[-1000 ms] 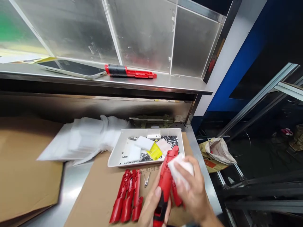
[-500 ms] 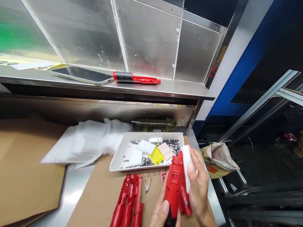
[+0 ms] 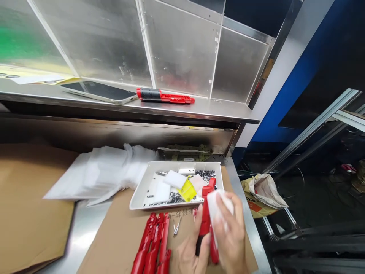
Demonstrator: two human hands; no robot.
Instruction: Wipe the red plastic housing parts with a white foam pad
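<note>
Step in hand: wiping a red tool housing [image 3: 205,213] with a white cloth pad [image 3: 217,207], judging by how the two meet.
Left hand [image 3: 188,255]: closed around the lower, dark end of the housing, holding it upright and tilted over the cardboard sheet [image 3: 119,236].
Right hand [image 3: 229,236]: fingers pressed flat over the pad, gripping it against the housing's right side near the top.
Where the housing is: low and right of centre, just in front of the white tray [image 3: 139,196], off the tabletop [image 3: 85,224].
Nearby: a row of red housing halves [image 3: 152,243] lies on the cardboard left of the hands, small tweezers [image 3: 176,227] beside them; a stack of white foam bags [image 3: 102,171] lies further left.
On the shelf [image 3: 171,108]: another red tool [image 3: 164,96] and a phone [image 3: 99,91].
Next move calls for: a steady left grip while the pad slides along the surface; turning the housing would bring its unwiped faces round.
</note>
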